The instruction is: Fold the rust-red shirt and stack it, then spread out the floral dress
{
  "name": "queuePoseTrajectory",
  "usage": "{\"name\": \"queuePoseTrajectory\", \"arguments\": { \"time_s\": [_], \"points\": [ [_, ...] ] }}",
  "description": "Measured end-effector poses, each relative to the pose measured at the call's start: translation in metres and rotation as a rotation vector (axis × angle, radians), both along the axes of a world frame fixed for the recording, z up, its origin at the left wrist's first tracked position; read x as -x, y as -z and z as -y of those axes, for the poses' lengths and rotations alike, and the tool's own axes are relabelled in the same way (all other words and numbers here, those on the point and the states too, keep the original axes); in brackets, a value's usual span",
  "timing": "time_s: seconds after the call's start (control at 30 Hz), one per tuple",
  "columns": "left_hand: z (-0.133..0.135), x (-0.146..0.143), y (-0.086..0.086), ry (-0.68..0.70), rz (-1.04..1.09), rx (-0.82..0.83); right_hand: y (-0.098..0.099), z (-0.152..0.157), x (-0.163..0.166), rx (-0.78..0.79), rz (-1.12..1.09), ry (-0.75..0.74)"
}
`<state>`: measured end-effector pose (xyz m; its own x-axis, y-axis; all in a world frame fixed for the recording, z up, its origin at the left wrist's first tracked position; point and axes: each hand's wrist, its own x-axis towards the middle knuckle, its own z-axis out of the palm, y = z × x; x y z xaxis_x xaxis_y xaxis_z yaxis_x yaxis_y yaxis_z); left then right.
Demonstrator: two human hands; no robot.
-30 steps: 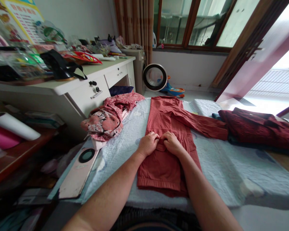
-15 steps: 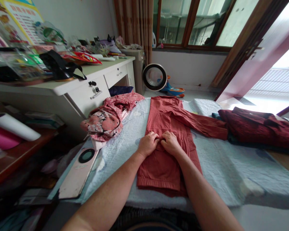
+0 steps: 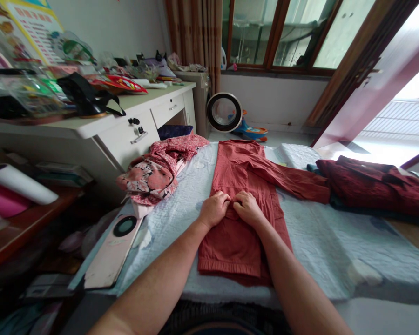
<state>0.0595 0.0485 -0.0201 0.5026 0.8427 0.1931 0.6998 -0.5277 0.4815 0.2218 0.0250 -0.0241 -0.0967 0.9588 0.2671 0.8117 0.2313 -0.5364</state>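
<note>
A rust-red long-sleeved top (image 3: 230,249) lies partly folded in front of me. One sleeve (image 3: 293,180) stretches out to the right, and a gathered elastic edge faces me. Across the middle of the top, my left hand (image 3: 214,208) has its fingers curled and pinched on the cloth. Close beside it, my right hand (image 3: 247,208) is closed on the same cloth, fingertips nearly meeting those of the left. The fingertips are partly hidden by the knuckles and fabric.
A pale blue quilted cover (image 3: 317,237) lies beneath. Crumpled floral clothing (image 3: 153,174) and a white panel with a dark round disc (image 3: 104,260) lie left. Folded dark red clothes (image 3: 373,186) are stacked right. A cluttered white desk (image 3: 115,139) borders the left, near an open washing-machine door (image 3: 224,112).
</note>
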Motion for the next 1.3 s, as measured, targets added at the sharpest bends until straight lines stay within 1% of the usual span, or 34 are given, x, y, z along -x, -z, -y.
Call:
{"name": "queuePoseTrajectory", "arguments": {
  "time_s": [0.17, 0.53, 0.73, 0.93, 1.2, 1.3],
  "points": [
    [0.0002, -0.0013, 0.0005, -0.004, -0.005, -0.008, 0.0020, -0.0009, 0.0005, -0.007, 0.047, 0.013],
    [-0.0018, 0.0003, 0.0045, -0.008, -0.017, -0.030, 0.0003, -0.0015, -0.0017, 0.068, 0.066, 0.013],
    [-0.0015, 0.0006, 0.0028, -0.010, -0.018, -0.010, 0.0008, -0.0009, -0.0019, 0.046, 0.028, 0.005],
    [-0.0003, 0.0004, -0.0001, -0.025, -0.013, 0.012, -0.0005, 0.0013, 0.0000, -0.010, -0.003, -0.003],
    [0.0006, 0.0010, -0.0025, -0.009, 0.008, 0.013, -0.0004, 0.0004, 0.0007, 0.004, 0.106, 0.009],
    [0.0010, 0.0010, -0.0033, -0.008, 0.017, 0.013, -0.0010, 0.0006, 0.0011, 0.012, 0.113, 0.010]
  ]
}}
